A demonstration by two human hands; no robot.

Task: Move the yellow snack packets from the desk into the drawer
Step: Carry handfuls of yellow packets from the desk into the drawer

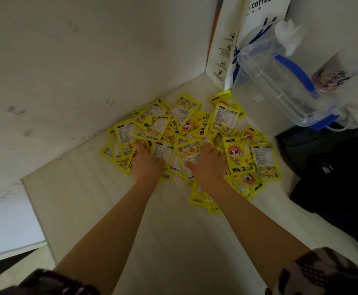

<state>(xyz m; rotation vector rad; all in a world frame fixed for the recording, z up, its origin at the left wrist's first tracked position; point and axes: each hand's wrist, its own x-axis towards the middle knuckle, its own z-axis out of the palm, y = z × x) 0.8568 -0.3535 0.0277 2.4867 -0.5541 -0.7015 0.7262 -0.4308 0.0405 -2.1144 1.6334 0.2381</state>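
Several yellow snack packets (pixel 197 124) lie in a loose, overlapping heap on the white desk (pixel 101 201), pushed towards the back corner by the wall. My left hand (pixel 145 161) lies palm down on the left part of the heap, its fingertips tucked among the packets. My right hand (pixel 209 162) lies palm down on the middle of the heap, fingers spread over the packets. Whether either hand grips a packet is hidden by the backs of the hands. No drawer shows in the head view.
A white paper coffee bag (pixel 246 35) stands in the back corner. A clear plastic box with a blue handle (pixel 280 81) sits to its right, beside a printed cup (pixel 333 75). A black object (pixel 331 167) with white cables lies at the right edge.
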